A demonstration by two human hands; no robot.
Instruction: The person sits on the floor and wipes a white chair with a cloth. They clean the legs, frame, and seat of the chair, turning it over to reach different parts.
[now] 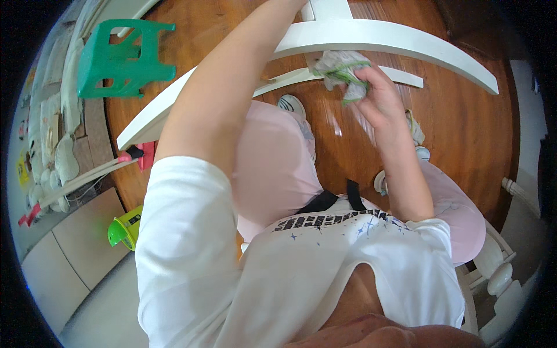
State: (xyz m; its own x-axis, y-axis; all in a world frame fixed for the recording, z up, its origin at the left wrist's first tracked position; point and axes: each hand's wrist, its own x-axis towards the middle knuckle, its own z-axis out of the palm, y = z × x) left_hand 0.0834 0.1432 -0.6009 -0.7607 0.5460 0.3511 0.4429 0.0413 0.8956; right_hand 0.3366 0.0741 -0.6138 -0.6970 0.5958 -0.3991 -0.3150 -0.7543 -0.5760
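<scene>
My right hand (377, 98) grips a crumpled whitish cloth with green edging (341, 71). The cloth is bunched just under a curved white rail (374, 35) of a piece of furniture, close to its upright; whether it touches the upright I cannot tell. My left forearm reaches up over the same rail, and the left hand lies beyond the top edge, out of view. A second, lower white bar (402, 77) of the furniture shows near the floor, behind the cloth.
A green plastic stool (126, 58) lies on its side on the wooden floor (348, 143) at upper left. Below it are a long-handled tool with a red end (147, 155) and a bright green container (126, 230). Another cloth (415, 128) lies right of my right forearm.
</scene>
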